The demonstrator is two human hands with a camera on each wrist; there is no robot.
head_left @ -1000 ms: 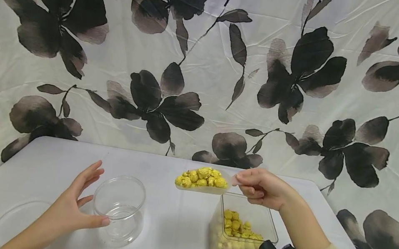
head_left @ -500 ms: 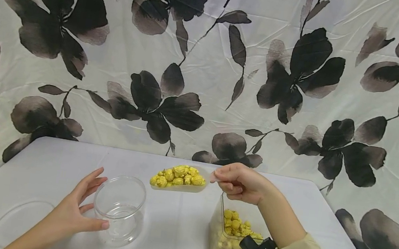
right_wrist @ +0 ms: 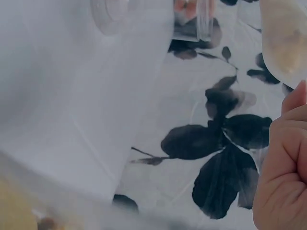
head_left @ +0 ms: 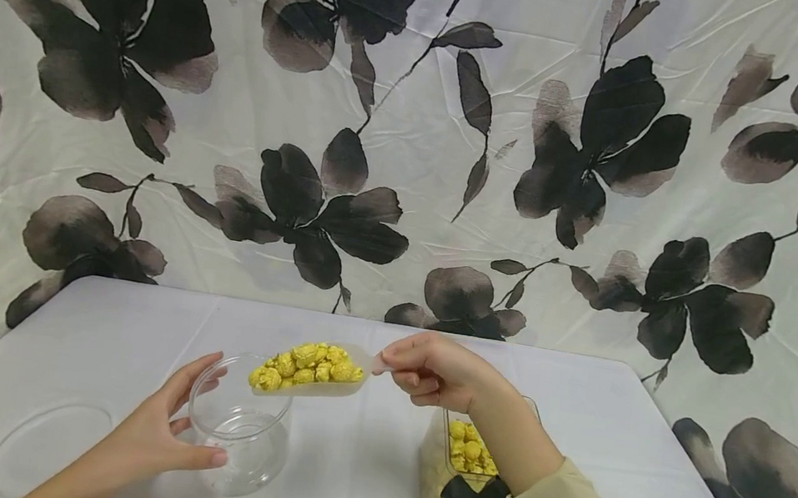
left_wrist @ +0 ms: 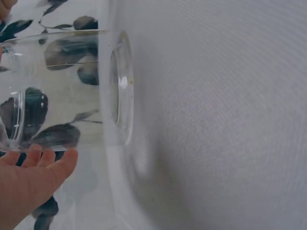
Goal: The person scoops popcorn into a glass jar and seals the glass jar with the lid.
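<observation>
My right hand (head_left: 438, 370) pinches the handle of a translucent scoop (head_left: 327, 391), which is heaped with yellow popcorn (head_left: 311, 364). The scoop slopes down to the left, its tip over the rim of a clear round jar (head_left: 241, 468). Beside the jar, my left hand (head_left: 151, 435) curves round its left side, thumb in front and fingers behind. No popcorn shows inside the jar, which stands upright. In the left wrist view, the fingers (left_wrist: 36, 165) lie against the jar wall (left_wrist: 72, 105). The right wrist view catches only part of the right hand (right_wrist: 283, 163) and a blurred scoop (right_wrist: 288, 48).
A square clear container (head_left: 430, 489) partly filled with popcorn stands on the right, partly behind the right forearm. A clear round lid (head_left: 52, 439) lies flat on the white table (head_left: 354, 479) at the left. A floral cloth (head_left: 455, 164) hangs behind the table.
The right hand has carried the loaded scoop left, from above the square container to the jar's rim, tilting its tip down. My left hand has come closer round the jar.
</observation>
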